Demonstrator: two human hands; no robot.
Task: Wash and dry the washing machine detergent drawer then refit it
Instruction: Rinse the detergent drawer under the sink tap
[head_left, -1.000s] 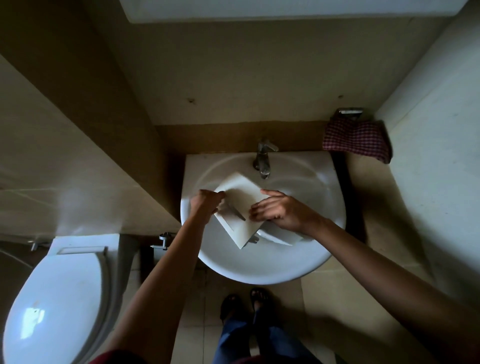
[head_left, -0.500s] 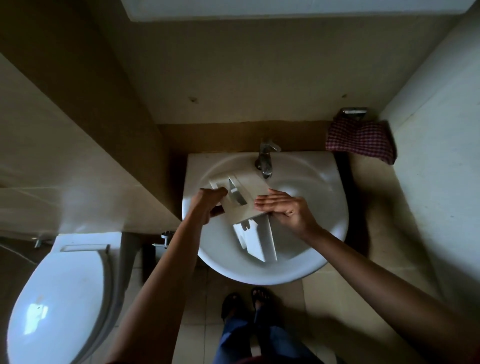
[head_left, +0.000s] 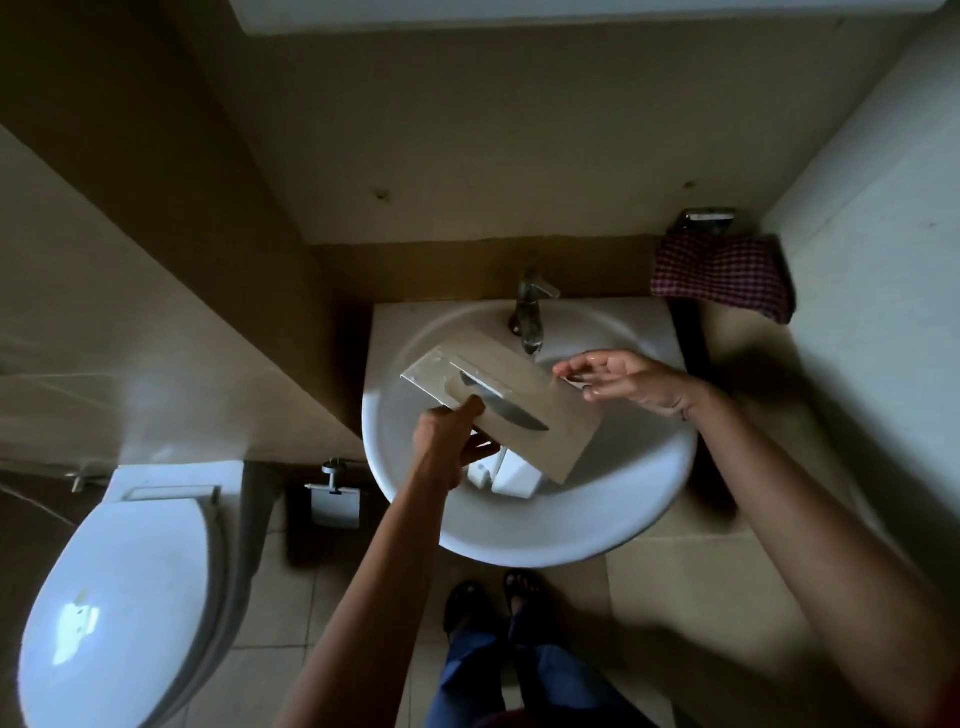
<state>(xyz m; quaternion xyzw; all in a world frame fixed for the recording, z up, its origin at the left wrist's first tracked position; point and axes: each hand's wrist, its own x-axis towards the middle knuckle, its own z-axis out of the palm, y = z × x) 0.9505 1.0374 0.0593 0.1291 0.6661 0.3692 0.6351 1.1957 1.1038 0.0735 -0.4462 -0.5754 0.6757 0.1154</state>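
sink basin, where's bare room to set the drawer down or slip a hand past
Bare bowl lies between the detergent drawer and the front rim of the sink, and between the drawer's right end and the right rim, near the open right hand. The flat back corners beside the tap are bare too. Crowded mid-left, where the left hand holds the drawer.

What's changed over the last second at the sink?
The left hand has turned the detergent drawer over the sink, so its front panel with the handle recess now faces up. The right hand, which lay flat on the drawer, has lifted off and is open by its right end, below the tap. Unchanged: the left hand's grip on the drawer, and the checked cloth hanging at right.
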